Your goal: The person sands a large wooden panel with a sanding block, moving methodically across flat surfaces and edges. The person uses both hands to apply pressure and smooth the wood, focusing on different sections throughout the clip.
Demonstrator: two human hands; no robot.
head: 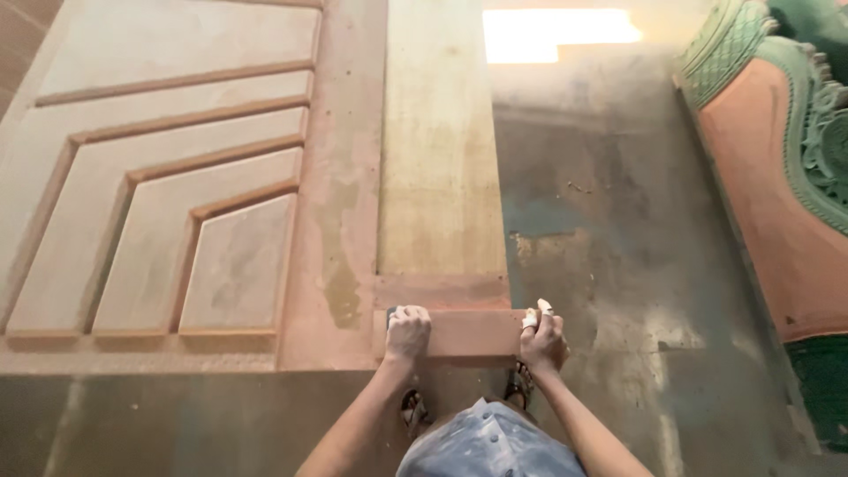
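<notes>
Reddish, dusty wooden door point(344, 221): left hand point(407, 331) and right hand point(542, 339) clasp its flat bottom rail point(473, 333).

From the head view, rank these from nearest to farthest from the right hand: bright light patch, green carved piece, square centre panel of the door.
From the right hand:
1. Square centre panel, to its left on the door.
2. Green carved piece, up to its right.
3. Bright light patch, straight ahead at the top.

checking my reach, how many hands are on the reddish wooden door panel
2: the left hand grips the reddish wooden door panel at its near edge; the right hand grips its near right corner.
</notes>
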